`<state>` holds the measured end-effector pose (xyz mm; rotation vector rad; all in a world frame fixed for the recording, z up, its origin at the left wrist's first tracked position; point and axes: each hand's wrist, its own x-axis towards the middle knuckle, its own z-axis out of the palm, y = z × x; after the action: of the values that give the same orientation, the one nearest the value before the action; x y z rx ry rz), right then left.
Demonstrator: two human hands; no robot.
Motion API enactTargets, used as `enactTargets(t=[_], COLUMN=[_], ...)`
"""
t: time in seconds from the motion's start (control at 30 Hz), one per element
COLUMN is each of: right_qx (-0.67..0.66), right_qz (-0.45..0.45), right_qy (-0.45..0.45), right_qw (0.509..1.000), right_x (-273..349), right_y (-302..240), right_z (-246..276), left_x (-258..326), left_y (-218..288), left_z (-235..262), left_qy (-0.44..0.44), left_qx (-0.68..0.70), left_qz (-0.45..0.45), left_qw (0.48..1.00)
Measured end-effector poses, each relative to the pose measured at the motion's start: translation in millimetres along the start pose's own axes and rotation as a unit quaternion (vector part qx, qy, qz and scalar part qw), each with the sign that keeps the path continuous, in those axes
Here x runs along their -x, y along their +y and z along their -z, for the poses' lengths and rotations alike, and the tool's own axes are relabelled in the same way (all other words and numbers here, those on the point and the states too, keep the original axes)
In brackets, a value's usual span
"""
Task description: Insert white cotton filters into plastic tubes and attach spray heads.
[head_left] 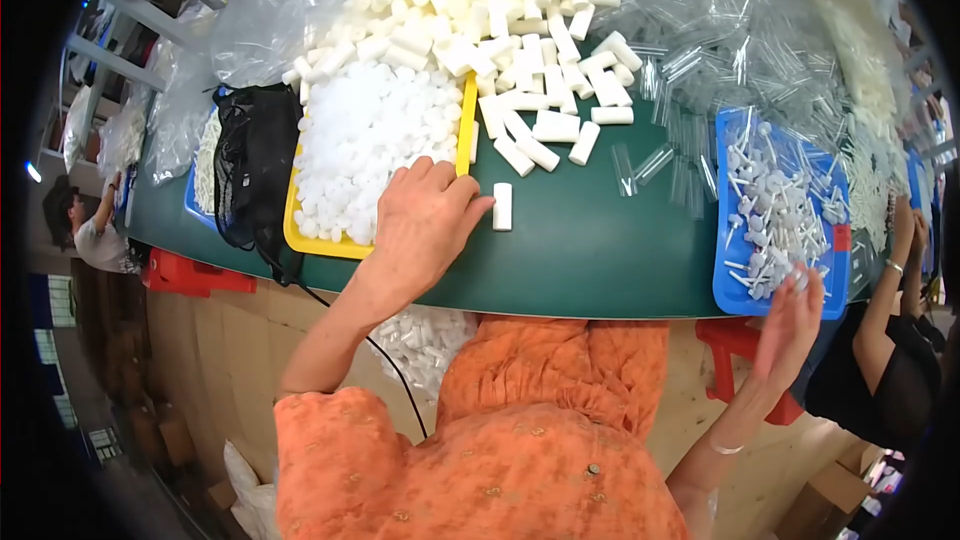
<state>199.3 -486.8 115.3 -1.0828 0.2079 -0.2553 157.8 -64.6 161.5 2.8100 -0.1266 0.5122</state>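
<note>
My left hand (425,220) is over the right side of a yellow tray (467,125) filled with small white plastic caps (375,145). Its fingers curl downward with the tips hidden, while the thumb points right, toward a single white foam-like cylinder (502,207) on the table. Whether anything is in those fingers is hidden. At the near edge of a blue tray (735,295), my right hand (788,325) has its fingers drawn together among white stemmed plastic parts (770,215). Something small and whitish shows at the fingertips, too small to make out.
A big heap of white cylinders (450,0) covers the far side of the green table (610,250). Clear plastic tubes (690,70) are piled at the far right. A black mesh bag (258,160) lies beside the yellow tray. Other people (875,360) sit nearby.
</note>
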Motion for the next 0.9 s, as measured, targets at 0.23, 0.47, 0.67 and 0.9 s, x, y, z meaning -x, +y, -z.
enactTargets(t=[0.23, 0.47, 0.67, 0.9], right_qx=[-0.003, -0.024, -0.032, -0.047], right_qz=[-0.024, -0.119, -0.216, -0.211], right_qy=[-0.095, -0.158, -0.156, -0.146], right_qw=[0.995, 0.98, 0.963, 0.965], right_x=[55, 64, 75, 72], right_y=[4, 21, 37, 38], right_z=[-5, -45, -59, -57], left_x=[-1, -6, 5, -3], left_y=[-7, 34, 95, 136], left_z=[-8, -42, -47, -77], left_qy=[0.048, -0.087, -0.219, -0.228], left_qx=[-0.033, -0.159, 0.283, 0.505], left_qz=[0.001, -0.058, 0.023, 0.037], left_qw=[0.998, 0.982, 0.933, 0.832])
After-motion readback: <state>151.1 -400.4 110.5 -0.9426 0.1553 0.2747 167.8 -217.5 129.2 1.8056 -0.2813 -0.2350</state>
